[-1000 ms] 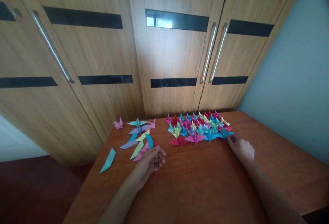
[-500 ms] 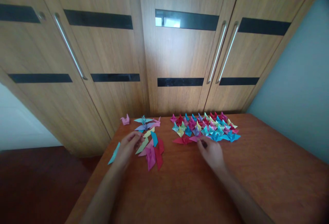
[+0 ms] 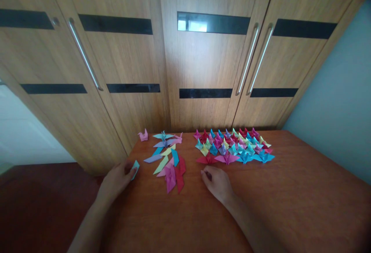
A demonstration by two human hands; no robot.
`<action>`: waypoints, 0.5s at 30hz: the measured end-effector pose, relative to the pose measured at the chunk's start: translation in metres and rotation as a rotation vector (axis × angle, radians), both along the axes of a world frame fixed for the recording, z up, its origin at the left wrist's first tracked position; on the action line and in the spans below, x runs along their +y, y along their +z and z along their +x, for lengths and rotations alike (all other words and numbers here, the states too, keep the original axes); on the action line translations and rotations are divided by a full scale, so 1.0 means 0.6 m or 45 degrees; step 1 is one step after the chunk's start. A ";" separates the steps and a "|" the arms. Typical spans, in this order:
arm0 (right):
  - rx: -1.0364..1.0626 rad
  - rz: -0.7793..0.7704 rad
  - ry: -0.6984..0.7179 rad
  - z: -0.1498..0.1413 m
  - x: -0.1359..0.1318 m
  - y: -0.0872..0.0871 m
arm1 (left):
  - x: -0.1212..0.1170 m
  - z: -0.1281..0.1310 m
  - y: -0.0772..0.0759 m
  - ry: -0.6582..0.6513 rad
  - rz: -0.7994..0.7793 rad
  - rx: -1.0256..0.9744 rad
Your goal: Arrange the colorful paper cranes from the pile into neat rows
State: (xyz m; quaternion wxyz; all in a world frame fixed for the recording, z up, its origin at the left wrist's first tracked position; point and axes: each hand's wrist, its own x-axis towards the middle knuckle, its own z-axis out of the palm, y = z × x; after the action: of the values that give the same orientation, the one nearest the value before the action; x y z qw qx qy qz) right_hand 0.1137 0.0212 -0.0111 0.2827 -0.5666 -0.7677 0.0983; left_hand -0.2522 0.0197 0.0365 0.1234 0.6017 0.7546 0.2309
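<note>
At the table's left edge, my left hand (image 3: 115, 180) pinches a pale turquoise folded paper piece (image 3: 135, 169) between thumb and fingers. My right hand (image 3: 217, 184) is closed with its fingers curled, just in front of the rows of paper cranes (image 3: 223, 149), and nothing shows in it. Closest to that hand in the front row are a red crane (image 3: 206, 159) and a pink crane (image 3: 227, 158) with spread wings. Between my hands lies a loose pile of flat folded papers, among them a magenta one (image 3: 170, 179), a red one (image 3: 179, 179) and a lilac one (image 3: 153, 159).
A small pink crane (image 3: 143, 135) stands alone at the back left of the brown table (image 3: 185, 222). Beside it, a light blue crane (image 3: 163, 135) has its wings spread. Wooden wardrobe doors (image 3: 199, 59) rise behind the table, and a pale wall (image 3: 339, 102) is on the right.
My left hand has moved left from the pile to the turquoise paper and gripped it. My right hand has let go of the pink crane and drawn back toward me and left.
</note>
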 end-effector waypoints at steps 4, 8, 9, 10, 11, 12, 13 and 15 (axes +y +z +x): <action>-0.032 -0.001 0.027 -0.002 -0.001 0.000 | -0.004 0.028 -0.007 -0.142 -0.043 0.075; -0.018 -0.013 0.039 -0.001 -0.001 0.000 | 0.001 0.077 -0.007 -0.306 0.044 -0.028; -0.013 -0.013 0.044 -0.001 -0.001 -0.001 | 0.004 0.087 -0.007 -0.332 0.051 -0.067; -0.010 -0.012 0.050 -0.001 -0.001 -0.002 | 0.008 0.094 -0.006 -0.346 0.050 -0.090; -0.009 -0.009 0.054 0.000 -0.001 -0.003 | 0.014 0.100 -0.006 -0.350 0.049 -0.088; -0.009 -0.006 0.056 0.000 -0.001 -0.004 | 0.022 0.103 -0.004 -0.350 0.052 -0.058; -0.011 -0.002 0.057 0.000 -0.001 -0.005 | 0.032 0.105 -0.003 -0.348 0.065 -0.007; -0.006 0.003 0.053 0.000 0.001 -0.007 | 0.056 0.108 0.003 -0.317 0.114 0.115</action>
State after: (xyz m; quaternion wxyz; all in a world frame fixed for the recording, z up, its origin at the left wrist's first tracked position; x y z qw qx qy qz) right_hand 0.1138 0.0215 -0.0153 0.2795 -0.5505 -0.7801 0.1018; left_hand -0.1876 0.0536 0.0380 0.0901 0.7054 0.6678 0.2199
